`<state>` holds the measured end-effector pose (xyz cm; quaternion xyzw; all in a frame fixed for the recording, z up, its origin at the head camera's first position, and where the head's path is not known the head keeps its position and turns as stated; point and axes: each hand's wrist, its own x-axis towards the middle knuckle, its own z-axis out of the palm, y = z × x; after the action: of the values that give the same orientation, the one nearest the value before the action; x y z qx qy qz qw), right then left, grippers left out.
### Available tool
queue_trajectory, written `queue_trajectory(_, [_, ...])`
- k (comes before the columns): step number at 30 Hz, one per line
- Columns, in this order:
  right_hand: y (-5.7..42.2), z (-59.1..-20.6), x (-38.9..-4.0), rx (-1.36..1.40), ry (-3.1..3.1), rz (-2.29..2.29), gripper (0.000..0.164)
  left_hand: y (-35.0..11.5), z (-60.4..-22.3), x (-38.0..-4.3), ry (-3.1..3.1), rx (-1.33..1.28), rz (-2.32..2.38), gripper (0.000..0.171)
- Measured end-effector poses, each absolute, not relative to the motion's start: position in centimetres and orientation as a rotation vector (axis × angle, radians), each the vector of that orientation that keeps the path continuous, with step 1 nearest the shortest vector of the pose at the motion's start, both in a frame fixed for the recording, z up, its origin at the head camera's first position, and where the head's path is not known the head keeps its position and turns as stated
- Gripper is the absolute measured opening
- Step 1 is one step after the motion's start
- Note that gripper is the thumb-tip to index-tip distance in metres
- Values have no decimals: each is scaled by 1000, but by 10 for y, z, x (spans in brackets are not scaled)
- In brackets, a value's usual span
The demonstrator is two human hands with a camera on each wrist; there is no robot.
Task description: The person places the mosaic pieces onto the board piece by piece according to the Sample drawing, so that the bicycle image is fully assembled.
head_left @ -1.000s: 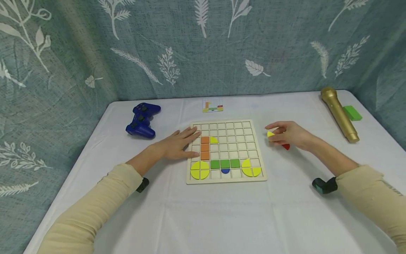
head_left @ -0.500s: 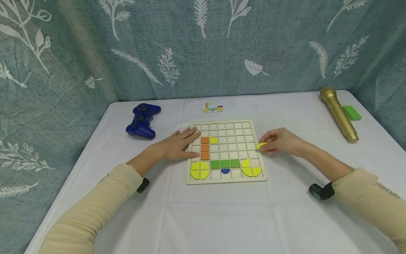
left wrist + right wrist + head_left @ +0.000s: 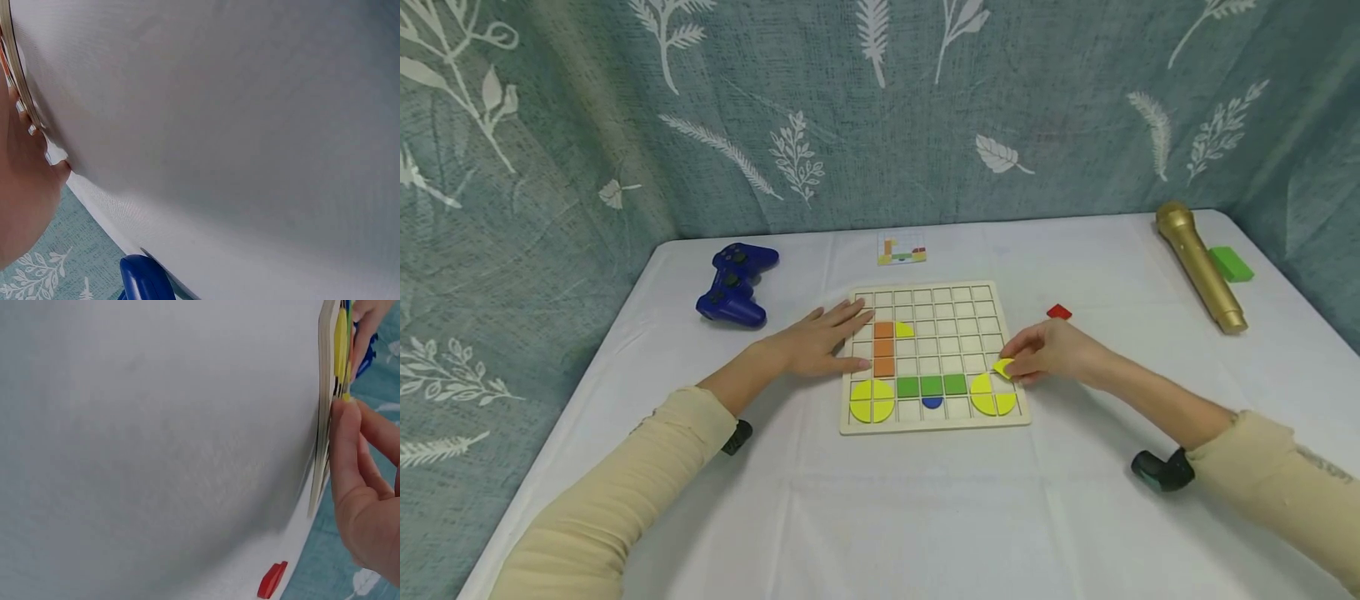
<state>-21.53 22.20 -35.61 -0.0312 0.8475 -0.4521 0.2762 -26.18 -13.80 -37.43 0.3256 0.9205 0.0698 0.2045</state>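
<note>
My right hand (image 3: 1051, 350) pinches a yellow quarter-circle tile (image 3: 1003, 368) between thumb and fingertips, over the right side of the wooden grid board (image 3: 951, 429). Just below that tile, three yellow quarter tiles (image 3: 982, 398) form a circle with its upper right quarter bare. My left hand (image 3: 818, 342) rests flat with spread fingers on the board's left edge. Beside its fingers stands a column of orange square tiles (image 3: 883, 348), with one yellow quarter tile (image 3: 905, 330) at the top right. A full yellow circle (image 3: 872, 402), a green row (image 3: 931, 386) and a blue half-circle (image 3: 932, 403) lie along the bottom.
Red tiles (image 3: 1059, 312) lie on the white cloth right of the board. A small pattern card (image 3: 902, 249) sits behind it. A blue game controller (image 3: 737, 285) is at the left; a gold microphone (image 3: 1201, 267) and a green block (image 3: 1231, 263) are at the far right.
My right hand has picked up the yellow quarter tile from beside the red tiles and carried it left and nearer, over the board. The left hand has stayed in place.
</note>
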Motion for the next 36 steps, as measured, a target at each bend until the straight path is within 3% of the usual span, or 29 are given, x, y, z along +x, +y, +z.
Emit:
queue_trajectory(9, [216, -354, -205, -200, 2476, -1019, 20, -137, -374, -263, 2569, 892, 177, 87])
queue_trajectory(22, [224, -352, -204, -114, 2416, -966, 31, -137, -375, -265, 2574, 902, 173, 87])
queue_trajectory(36, [227, -349, -201, -138, 2264, -1097, 31, -137, -374, -264, 2560, 908, 200, 87])
